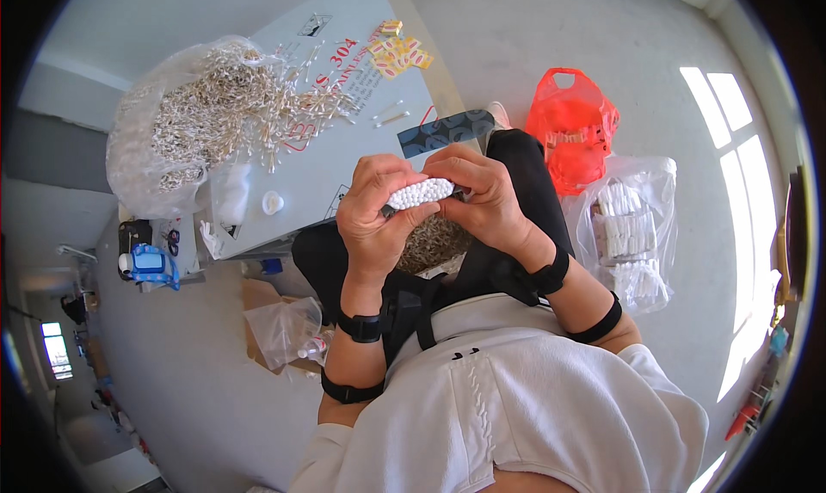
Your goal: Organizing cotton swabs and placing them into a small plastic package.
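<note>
A tight bundle of cotton swabs [421, 194], its white tips packed together and facing me, is held between my hands above my lap. My left hand [372, 202] grips the bundle's left end, with its thumb along the lower edge. At the other end, my right hand [482, 196] pinches it with bent fingers. A dark edge shows beside the tips; I cannot make out whether it is a wrapper. Below the hands, between my legs, lies a brownish mass [434, 242], partly hidden. Just beyond the hands a dark blue patterned strip [446, 132] lies at the table's edge.
On the grey table [301, 183], a large clear bag [129, 149] spills loose cotton swabs [258, 106]. Small yellow boxes [400, 56] lie at the far end. At right stand a red plastic bag [572, 119] and a clear bag of white packs [625, 235]. An open carton [258, 299] sits left.
</note>
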`<action>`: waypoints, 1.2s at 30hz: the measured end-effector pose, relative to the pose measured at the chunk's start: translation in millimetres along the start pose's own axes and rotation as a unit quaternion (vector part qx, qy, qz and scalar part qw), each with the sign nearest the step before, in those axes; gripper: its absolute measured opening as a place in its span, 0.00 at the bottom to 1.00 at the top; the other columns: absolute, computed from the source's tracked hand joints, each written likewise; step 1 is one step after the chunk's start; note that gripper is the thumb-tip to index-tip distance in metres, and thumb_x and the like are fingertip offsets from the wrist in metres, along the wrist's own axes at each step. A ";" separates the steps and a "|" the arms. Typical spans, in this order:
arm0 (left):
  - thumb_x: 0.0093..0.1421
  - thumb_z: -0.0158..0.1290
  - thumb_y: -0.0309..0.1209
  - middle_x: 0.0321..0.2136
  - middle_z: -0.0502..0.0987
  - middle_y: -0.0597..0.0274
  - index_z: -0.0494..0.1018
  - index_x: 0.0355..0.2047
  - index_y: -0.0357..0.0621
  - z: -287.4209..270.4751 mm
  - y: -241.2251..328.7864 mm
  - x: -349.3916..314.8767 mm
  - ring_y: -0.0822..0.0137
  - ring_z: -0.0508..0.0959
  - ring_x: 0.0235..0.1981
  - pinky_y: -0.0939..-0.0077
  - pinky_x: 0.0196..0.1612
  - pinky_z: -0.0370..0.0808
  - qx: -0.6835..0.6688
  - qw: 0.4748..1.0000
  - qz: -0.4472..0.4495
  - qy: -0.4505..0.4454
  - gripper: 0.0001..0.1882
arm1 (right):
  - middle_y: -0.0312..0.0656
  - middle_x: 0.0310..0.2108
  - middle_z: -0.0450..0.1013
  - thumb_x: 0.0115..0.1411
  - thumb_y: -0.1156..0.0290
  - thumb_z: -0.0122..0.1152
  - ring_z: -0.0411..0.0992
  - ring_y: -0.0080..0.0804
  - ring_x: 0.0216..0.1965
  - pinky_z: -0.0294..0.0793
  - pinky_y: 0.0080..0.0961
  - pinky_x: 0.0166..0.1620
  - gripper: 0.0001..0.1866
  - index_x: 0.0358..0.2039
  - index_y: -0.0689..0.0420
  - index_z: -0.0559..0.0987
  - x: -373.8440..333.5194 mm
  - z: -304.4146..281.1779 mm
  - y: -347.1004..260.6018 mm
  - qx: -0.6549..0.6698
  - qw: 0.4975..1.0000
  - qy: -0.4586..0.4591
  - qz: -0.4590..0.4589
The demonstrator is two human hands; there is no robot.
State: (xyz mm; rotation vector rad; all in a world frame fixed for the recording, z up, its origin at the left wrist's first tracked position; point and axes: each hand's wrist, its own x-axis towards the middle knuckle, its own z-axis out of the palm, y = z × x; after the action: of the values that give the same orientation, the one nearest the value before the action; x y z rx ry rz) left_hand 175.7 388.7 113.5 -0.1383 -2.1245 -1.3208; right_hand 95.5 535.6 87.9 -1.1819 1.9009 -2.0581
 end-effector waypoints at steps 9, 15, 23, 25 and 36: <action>0.42 0.70 0.27 0.33 0.76 0.60 0.78 0.32 0.40 -6.9 26.7 0.5 0.61 0.76 0.38 0.71 0.40 0.74 -0.008 0.996 0.084 -0.002 0.16 | 0.43 0.36 0.75 0.43 0.82 0.70 0.75 0.38 0.36 0.75 0.27 0.38 0.16 0.35 0.61 0.80 -3.2 -4.4 -30.7 -0.027 0.997 -0.014 -0.076; 0.43 0.69 0.28 0.34 0.77 0.61 0.78 0.34 0.41 -6.2 28.5 0.0 0.62 0.76 0.39 0.71 0.42 0.73 -0.024 0.998 0.053 0.002 0.17 | 0.43 0.36 0.75 0.43 0.83 0.69 0.76 0.37 0.35 0.76 0.25 0.37 0.16 0.36 0.61 0.80 -3.3 -5.8 -28.2 -0.047 0.994 0.013 -0.097; 0.44 0.69 0.26 0.35 0.77 0.61 0.78 0.34 0.41 -5.7 28.4 -1.2 0.63 0.76 0.39 0.72 0.43 0.73 -0.026 0.999 0.043 -0.016 0.16 | 0.42 0.36 0.75 0.44 0.85 0.67 0.76 0.33 0.33 0.76 0.24 0.36 0.16 0.37 0.61 0.80 -8.0 -1.7 -23.7 -0.019 0.998 0.019 -0.058; 0.44 0.69 0.26 0.35 0.77 0.61 0.78 0.34 0.41 -5.7 26.4 -3.6 0.63 0.76 0.39 0.72 0.43 0.73 -0.036 0.999 0.038 -0.012 0.16 | 0.42 0.36 0.76 0.45 0.85 0.67 0.76 0.32 0.33 0.76 0.23 0.36 0.16 0.37 0.61 0.80 -9.5 0.3 -24.0 -0.010 0.999 0.018 -0.048; 0.42 0.68 0.22 0.35 0.77 0.62 0.79 0.35 0.40 -3.8 24.9 -5.3 0.65 0.76 0.38 0.74 0.42 0.73 -0.031 1.000 0.004 -0.001 0.17 | 0.41 0.37 0.76 0.47 0.85 0.67 0.74 0.23 0.34 0.74 0.19 0.35 0.16 0.39 0.63 0.80 -10.3 3.3 -16.4 0.039 0.999 0.016 -0.009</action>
State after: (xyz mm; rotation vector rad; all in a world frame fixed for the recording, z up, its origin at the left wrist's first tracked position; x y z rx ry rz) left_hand 191.6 399.0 131.0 -0.1731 -2.0841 -1.3834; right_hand 111.4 542.2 97.4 -1.1589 1.8113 -2.1521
